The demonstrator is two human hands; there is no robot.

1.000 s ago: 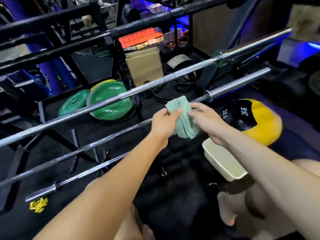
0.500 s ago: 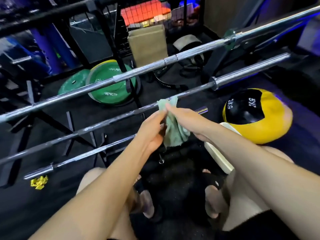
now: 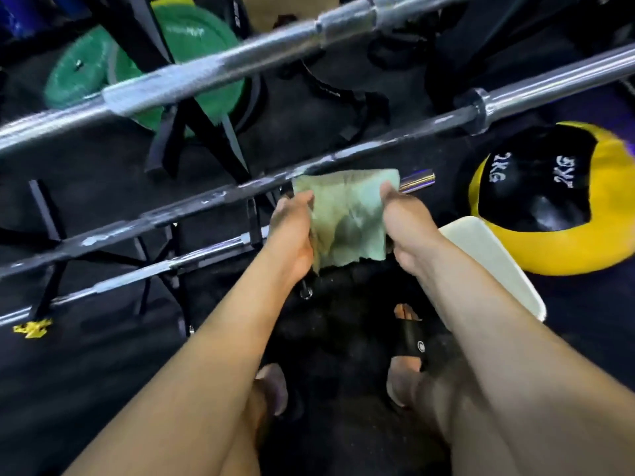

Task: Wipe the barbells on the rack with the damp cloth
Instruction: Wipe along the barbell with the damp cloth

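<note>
Both hands, left hand [image 3: 292,231] and right hand [image 3: 405,228], fingers pinching the side edges, held the limp damp green cloth [image 3: 347,218] spread over the lowest barbell [image 3: 165,266] near its end; soft, light, best gripped at edges.

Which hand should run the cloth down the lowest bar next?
Probably left. The left hand and right hand both pinch the pale green cloth, but the thin lowest chrome barbell stretches away leftward.
</note>
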